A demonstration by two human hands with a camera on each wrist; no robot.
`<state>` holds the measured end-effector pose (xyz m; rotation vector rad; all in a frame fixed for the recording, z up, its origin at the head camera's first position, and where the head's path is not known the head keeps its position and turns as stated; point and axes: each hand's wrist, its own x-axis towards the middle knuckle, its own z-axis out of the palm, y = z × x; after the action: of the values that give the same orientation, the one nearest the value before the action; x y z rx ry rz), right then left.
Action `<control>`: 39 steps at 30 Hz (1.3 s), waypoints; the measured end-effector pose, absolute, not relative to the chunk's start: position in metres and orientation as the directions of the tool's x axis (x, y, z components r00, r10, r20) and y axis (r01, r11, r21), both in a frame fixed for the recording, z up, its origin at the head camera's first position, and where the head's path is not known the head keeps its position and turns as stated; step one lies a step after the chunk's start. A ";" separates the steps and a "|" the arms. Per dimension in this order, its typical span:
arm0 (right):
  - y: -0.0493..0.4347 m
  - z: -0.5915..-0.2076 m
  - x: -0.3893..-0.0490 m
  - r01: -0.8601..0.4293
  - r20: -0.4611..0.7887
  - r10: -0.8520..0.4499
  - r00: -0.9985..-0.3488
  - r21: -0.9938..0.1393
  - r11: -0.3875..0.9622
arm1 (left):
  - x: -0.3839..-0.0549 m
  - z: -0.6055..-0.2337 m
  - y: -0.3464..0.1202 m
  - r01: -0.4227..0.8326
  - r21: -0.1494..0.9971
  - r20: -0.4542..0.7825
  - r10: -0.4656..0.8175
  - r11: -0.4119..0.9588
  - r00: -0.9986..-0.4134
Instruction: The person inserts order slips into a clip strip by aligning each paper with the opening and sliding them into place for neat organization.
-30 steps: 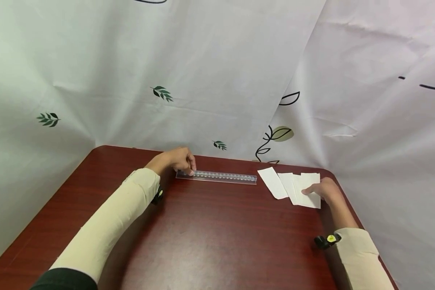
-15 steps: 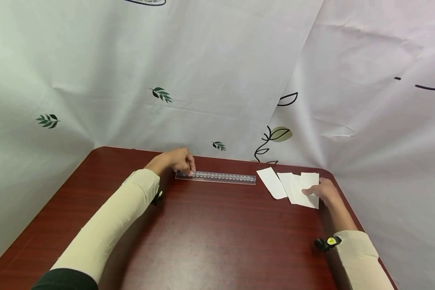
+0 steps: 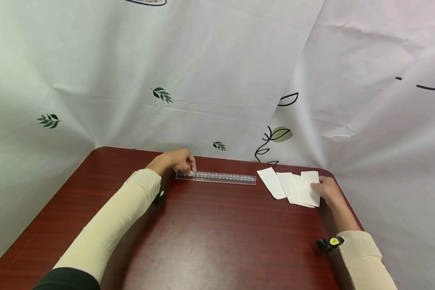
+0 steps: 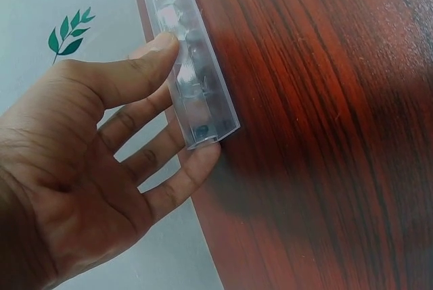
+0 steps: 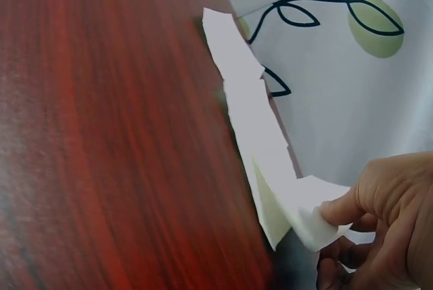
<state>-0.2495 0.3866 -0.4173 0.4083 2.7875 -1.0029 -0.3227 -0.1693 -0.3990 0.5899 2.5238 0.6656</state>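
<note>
At the back of the table, my left hand [image 3: 181,161] pinches the left end of a long clear plastic strip [image 3: 224,177]. A row of round bumps runs along the strip. In the left wrist view, the thumb of my left hand [image 4: 88,148] lies on the strip's face [image 4: 196,74], with a fingertip at its end. To the right, several white paper slips [image 3: 272,183] lie fanned and overlapping. My right hand [image 3: 328,189] pinches the rightmost paper slip [image 3: 309,187] by its edge. The right wrist view shows that slip [image 5: 304,215] bent and raised from those under it.
The dark red wooden table [image 3: 217,241] extends toward the front. Behind it hangs a pale cloth backdrop [image 3: 210,80] printed with leaves, close along the table's back and right edges. Dark wrist devices [image 3: 330,243] are worn at both cuffs.
My right thumb has shifted back to the right edge of the rightmost slip, which has risen slightly and come apart from the slips beneath. The left hand and the strip stay put.
</note>
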 end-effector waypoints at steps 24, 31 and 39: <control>0.386 -0.415 -0.246 0.270 -0.077 0.279 -0.957 -0.585 0.765 | -0.323 -0.395 -0.167 0.284 0.540 -0.334 0.511 0.793 -0.792; 0.382 -0.419 -0.246 0.275 -0.081 0.285 -0.955 -0.596 0.754 | -0.324 -0.397 -0.167 0.278 0.538 -0.339 0.507 0.795 -0.793; 0.379 -0.424 -0.245 0.259 -0.074 0.276 -0.958 -0.630 0.732 | -0.326 -0.397 -0.167 0.290 0.528 -0.344 0.514 0.798 -0.786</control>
<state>-0.2452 0.3788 -0.4236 0.4550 2.9465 -1.0662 -0.3259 -0.1671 -0.3972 0.5993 2.5049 0.6285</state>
